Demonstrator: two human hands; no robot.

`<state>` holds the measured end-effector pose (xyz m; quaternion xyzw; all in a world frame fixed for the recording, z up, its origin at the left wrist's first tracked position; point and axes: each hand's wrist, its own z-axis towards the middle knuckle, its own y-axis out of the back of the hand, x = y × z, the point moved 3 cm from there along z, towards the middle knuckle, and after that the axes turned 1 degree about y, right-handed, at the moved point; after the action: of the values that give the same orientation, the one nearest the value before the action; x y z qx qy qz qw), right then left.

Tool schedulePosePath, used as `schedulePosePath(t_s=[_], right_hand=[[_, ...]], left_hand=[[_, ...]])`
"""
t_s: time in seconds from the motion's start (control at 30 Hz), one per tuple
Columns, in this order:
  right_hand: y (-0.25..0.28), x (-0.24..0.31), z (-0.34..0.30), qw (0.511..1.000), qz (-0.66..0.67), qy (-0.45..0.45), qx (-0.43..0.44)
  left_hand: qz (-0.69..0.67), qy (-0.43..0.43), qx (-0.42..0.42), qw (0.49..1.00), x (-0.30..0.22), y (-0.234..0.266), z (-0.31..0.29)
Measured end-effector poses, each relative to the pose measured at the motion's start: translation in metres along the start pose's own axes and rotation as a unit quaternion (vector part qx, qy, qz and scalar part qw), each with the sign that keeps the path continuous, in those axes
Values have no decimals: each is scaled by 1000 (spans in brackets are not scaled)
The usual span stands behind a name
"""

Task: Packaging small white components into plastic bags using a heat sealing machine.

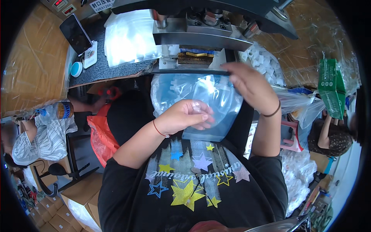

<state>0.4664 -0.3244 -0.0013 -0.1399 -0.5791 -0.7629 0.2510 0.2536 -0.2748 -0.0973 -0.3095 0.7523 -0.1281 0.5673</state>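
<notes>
My left hand (187,117) is closed, with its thumb laid across the curled fingers. Something clear and shiny shows at the fingers, but I cannot make out what it is. Behind and below that hand, a clear bluish plastic bag (226,112) spreads over my lap, below the front edge of the press. My right hand (249,86) is raised at the right of the bag, fingers toward the press bed; motion smears them. Above is a metal press (201,38), its bar over a worn block (195,58) with blue and yellow strips.
Left of the press, a stack of clear plastic sheets or bags (129,40) lies on a grey mat (94,63), near a phone (76,34) and a small round tub (76,69). White plastic pieces (262,62) are heaped at right. Other people (42,135) sit either side; a green box (331,89) is at right.
</notes>
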Motion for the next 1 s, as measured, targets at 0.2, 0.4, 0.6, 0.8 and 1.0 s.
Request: schedulePosePath(t_s=[0.2,0.4,0.6,0.8,1.0], right_hand=[[17,-87,-34,898,-346,-261,78],[10,-99,-35,929,-290,-226,28],[13,-86,-37,966,-197,-155,-59],[12,-52,-45,945,-195,-165,-203],[-46,6,-8,999,34,0,-9]], left_hand=[[15,-41,-88,995,-25,44,14],[5,-142,-182,973,-33,69,27],[722,-280,-468,426,-100,129,-28],[641,-260,-395,604,-65,119,-60],[318,-205,-315,870,-42,84,-50]])
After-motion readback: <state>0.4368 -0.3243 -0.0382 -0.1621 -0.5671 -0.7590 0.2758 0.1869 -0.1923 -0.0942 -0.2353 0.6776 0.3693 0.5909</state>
